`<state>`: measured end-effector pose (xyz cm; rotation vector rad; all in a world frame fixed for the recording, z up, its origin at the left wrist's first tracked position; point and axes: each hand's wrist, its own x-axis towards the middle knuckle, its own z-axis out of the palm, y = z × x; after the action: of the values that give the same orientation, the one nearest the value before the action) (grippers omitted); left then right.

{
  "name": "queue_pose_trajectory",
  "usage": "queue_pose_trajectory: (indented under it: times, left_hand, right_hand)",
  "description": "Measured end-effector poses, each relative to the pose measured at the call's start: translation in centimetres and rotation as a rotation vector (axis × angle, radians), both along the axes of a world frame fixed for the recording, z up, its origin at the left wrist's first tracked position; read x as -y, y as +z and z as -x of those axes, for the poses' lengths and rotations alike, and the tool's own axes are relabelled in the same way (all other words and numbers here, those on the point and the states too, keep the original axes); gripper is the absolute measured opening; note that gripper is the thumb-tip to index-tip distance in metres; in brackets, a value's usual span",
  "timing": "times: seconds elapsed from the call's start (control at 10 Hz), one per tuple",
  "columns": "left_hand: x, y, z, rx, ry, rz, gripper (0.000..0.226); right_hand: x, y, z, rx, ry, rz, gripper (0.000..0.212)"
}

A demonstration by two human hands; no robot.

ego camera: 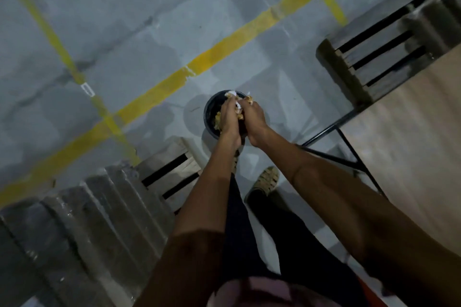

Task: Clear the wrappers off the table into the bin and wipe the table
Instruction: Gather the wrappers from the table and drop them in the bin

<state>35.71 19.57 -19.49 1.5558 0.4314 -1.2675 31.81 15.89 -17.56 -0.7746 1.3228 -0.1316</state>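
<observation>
- Both hands meet over the bin [209, 112], a round dark container standing on the floor [149, 32] right under them, its rim showing beyond the fingertips and to the left.
- The left hand [230, 117] and the right hand [253, 117] touch side by side, each clenched on crumpled wrappers [233, 97], white and tan-gold, bunched with no clear long axis.
- More tan scraps show inside the bin just left of the left hand.
- The desk [411, 137], pale wood grain on thin black metal legs, lies to the right of the right hand; its near corner stands well apart from the bin.
- Slatted wooden crates sit on either side: one [164, 174] near the left forearm, another [374, 52] beyond the right hand.
- Open grey concrete floor crossed by yellow painted lines [224, 50] spreads ahead and to the left of the hands.
</observation>
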Motion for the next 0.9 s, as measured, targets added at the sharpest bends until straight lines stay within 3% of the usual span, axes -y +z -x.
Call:
queue_pose_trajectory:
  times: [0.2,0.3,0.4,0.5,0.6,0.7,0.9]
  left_hand:
    - [-0.3,-11.7,-2.7,0.007,0.098,-0.013,0.090]
    - [0.3,-14.9,-3.6,-0.011,0.040,-0.050,0.079]
    - [0.3,-17.0,-4.2,0.052,-0.054,-0.065,0.043]
    - [-0.3,-20.4,-4.6,0.112,-0.127,-0.095,0.029]
    - [-1.5,-24.0,-5.2,0.187,-0.196,-0.144,0.028]
    - [-2.5,-26.3,-5.8,0.277,-0.238,-0.154,0.055]
    - [-3.1,-26.0,-5.9,0.511,-0.500,-0.234,0.048]
  right_hand:
    - [1.2,-11.6,-0.8,-0.041,0.043,-0.089,0.054]
    - [2.2,-16.8,-1.0,-0.046,0.055,-0.110,0.043]
    - [3.3,-21.3,-0.9,-0.056,0.063,-0.111,0.034]
    - [3.9,-24.8,-0.9,-0.069,0.094,-0.091,0.030]
    - [4.1,-27.7,-0.8,-0.088,0.132,-0.088,0.034]
    - [4.0,-30.3,-0.7,-0.104,0.196,-0.007,0.044]
    - [3.6,-31.0,0.3,-0.263,0.320,0.273,0.038]
